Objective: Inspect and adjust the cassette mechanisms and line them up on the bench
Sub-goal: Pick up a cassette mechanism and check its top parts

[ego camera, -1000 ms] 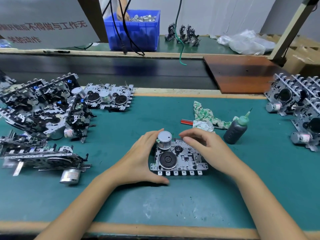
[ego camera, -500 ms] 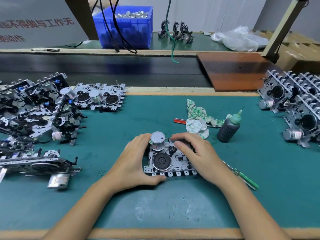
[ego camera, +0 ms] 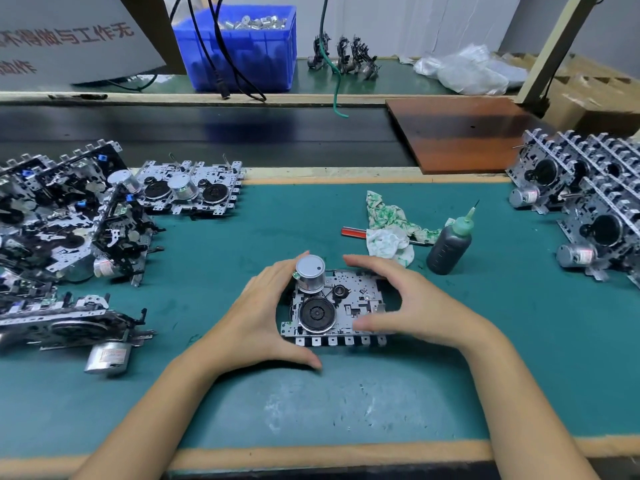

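Observation:
A metal cassette mechanism point(ego camera: 346, 299) lies flat on the green bench mat point(ego camera: 346, 403), with a silver motor point(ego camera: 310, 273) standing at its back left and a black flywheel point(ego camera: 317, 315) in front of it. My left hand point(ego camera: 263, 317) grips its left side, fingers against the motor and thumb along the front edge. My right hand point(ego camera: 415, 306) arches over the right half, fingertips at the back edge and thumb pressed on the plate near the front.
A heap of mechanisms point(ego camera: 62, 216) fills the left, one flat mechanism point(ego camera: 190, 188) lying behind it. A row of upright mechanisms point(ego camera: 588, 202) stands at the right. A dark oil bottle point(ego camera: 448, 247), a rag point(ego camera: 391, 230) and a red-handled tool point(ego camera: 353, 232) lie behind my hands.
My right hand has lifted its palm off the mechanism's right half into an arch, uncovering more of the plate. The left hand's grip and the mechanism's place are unchanged.

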A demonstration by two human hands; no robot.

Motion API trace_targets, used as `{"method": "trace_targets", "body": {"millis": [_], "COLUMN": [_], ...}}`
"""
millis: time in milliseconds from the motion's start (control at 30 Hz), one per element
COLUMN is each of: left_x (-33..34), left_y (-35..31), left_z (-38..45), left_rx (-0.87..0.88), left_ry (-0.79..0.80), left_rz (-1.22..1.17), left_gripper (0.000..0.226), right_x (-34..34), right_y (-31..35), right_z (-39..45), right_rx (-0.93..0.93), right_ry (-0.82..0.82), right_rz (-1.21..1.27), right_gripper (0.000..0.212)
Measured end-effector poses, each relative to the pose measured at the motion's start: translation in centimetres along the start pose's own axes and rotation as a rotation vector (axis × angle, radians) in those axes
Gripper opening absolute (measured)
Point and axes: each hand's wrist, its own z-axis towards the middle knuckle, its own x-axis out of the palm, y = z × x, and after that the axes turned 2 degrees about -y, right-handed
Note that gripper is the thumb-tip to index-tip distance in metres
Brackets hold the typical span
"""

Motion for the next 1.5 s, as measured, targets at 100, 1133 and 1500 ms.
{"method": "trace_targets", "body": {"millis": [100, 1133, 1500], "left_x": [-0.1, 1.2, 1.9], "left_y": [0.0, -3.5, -2.3], "left_z": [-0.1, 1.9, 2.0], "left_rx": [0.033, -0.372, -0.450], "left_ry": [0.004, 0.296, 0.137], "left_rz": [0.017, -1.700, -1.705], "left_gripper": [0.104, 0.108, 0.075], "right_x": [0.2, 3.4, 0.2], "right_y": [0.5, 3.0, -0.2], "right_z": [0.0, 0.0, -3.2], "right_rx": [-0.077, 0.095, 0.233], "right_ry": [0.079, 0.337, -0.622], "right_rz": [-0.342, 1.018, -0.635], "right_gripper": [0.107, 0.125, 0.013]}}
